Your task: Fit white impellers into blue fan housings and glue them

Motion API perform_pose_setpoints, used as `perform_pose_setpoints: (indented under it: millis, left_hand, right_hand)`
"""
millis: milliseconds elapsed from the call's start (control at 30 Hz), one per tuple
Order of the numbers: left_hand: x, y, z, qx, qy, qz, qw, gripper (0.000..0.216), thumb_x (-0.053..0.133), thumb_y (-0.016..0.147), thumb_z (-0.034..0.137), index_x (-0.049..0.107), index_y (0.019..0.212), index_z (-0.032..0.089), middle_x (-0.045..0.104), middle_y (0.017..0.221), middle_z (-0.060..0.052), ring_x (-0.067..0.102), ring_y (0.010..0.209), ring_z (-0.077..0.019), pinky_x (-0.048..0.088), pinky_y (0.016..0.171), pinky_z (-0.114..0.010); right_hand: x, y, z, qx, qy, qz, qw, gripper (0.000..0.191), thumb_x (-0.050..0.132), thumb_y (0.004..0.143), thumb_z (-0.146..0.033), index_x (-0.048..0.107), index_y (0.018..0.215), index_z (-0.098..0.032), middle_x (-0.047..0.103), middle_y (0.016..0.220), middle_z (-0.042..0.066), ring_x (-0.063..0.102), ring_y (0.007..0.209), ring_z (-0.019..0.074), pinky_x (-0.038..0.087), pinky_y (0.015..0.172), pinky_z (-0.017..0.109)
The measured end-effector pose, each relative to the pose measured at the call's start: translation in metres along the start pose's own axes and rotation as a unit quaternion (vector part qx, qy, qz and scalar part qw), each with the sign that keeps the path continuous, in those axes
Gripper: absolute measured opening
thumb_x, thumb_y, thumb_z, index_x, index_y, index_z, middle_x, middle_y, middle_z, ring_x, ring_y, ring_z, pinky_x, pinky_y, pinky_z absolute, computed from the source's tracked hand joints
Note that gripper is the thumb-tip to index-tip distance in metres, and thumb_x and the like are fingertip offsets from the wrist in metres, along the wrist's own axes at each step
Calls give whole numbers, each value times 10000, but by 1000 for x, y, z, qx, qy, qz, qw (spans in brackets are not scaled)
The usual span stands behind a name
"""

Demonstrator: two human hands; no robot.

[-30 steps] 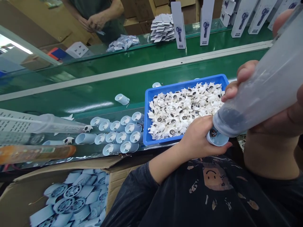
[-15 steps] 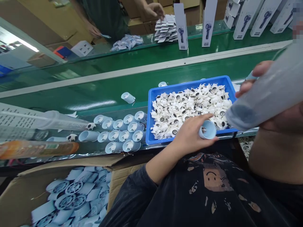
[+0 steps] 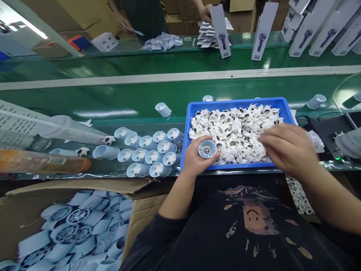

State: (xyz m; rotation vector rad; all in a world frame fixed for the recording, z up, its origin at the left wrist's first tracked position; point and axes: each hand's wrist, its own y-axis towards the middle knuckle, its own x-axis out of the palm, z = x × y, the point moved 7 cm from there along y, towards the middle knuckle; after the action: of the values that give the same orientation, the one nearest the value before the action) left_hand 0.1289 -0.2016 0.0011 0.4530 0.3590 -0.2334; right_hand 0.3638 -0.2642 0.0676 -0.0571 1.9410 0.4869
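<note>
My left hand (image 3: 194, 158) is wrapped round a light-blue fan housing (image 3: 207, 149), its round opening tilted up toward me and a round part with a metal centre visible inside. It is over the near left part of a blue tray (image 3: 237, 166) heaped with white fan blades (image 3: 237, 131). My right hand (image 3: 293, 150) hovers at the tray's right side, fingers bent and smeared by motion; whether anything is between them cannot be seen. To the left, several light-blue housings with white blades inside (image 3: 152, 157) stand in rows on the bench.
A carton (image 3: 138, 218) at lower left holds many blue housings. An orange-labelled bottle (image 3: 50, 161) and a clear cup (image 3: 64, 130) lie at left. A translucent cylinder (image 3: 351, 143) lies at far right. Across the green belt (image 3: 113, 98), a person's hand (image 3: 207, 13) is by white boxes (image 3: 221, 32).
My right hand has let go of the large translucent cylinder, which now lies at far right, and has come over the tray. My left hand has moved left with the housing. The view has shifted.
</note>
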Motion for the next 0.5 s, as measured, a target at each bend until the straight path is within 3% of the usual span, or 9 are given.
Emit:
perform_pose_setpoints:
  millis: [133, 233, 367, 500]
  left_hand:
    - [4, 1, 3, 8, 20, -27, 999, 492, 771, 697, 437, 617, 1088, 182, 732, 1028, -104, 681, 1017, -276, 514, 948, -433]
    - [7, 1, 1, 5, 21, -41, 999, 490, 776, 694, 420, 623, 1090, 175, 717, 1090, -120, 672, 1045, -280, 510, 960, -437]
    - [8, 2, -2, -11, 2, -52, 999, 497, 789, 676, 409, 623, 1086, 182, 709, 1112, -121, 667, 1057, -281, 506, 966, -440]
    - [3, 0, 1, -9, -61, -40, 997, 461, 784, 680, 426, 619, 1037, 186, 710, 1090, -137, 665, 1059, -290, 484, 981, -466]
  right_hand:
    - [63, 59, 20, 20, -127, -147, 981, 248, 481, 918, -87, 683, 1037, -169, 644, 1129, 85, 575, 1064, 251, 438, 965, 468]
    - [88, 91, 36, 45, -176, -180, 967, 184, 529, 925, -116, 650, 1063, -140, 613, 1142, 85, 556, 1093, 230, 440, 986, 467]
    - [93, 106, 47, 67, -191, -189, 961, 126, 600, 926, -235, 632, 962, -118, 600, 1077, 76, 543, 1085, 213, 445, 989, 450]
    - [67, 98, 37, 67, -142, -138, 978, 105, 598, 913, -221, 619, 901, -119, 600, 1072, 83, 540, 1072, 213, 441, 983, 451]
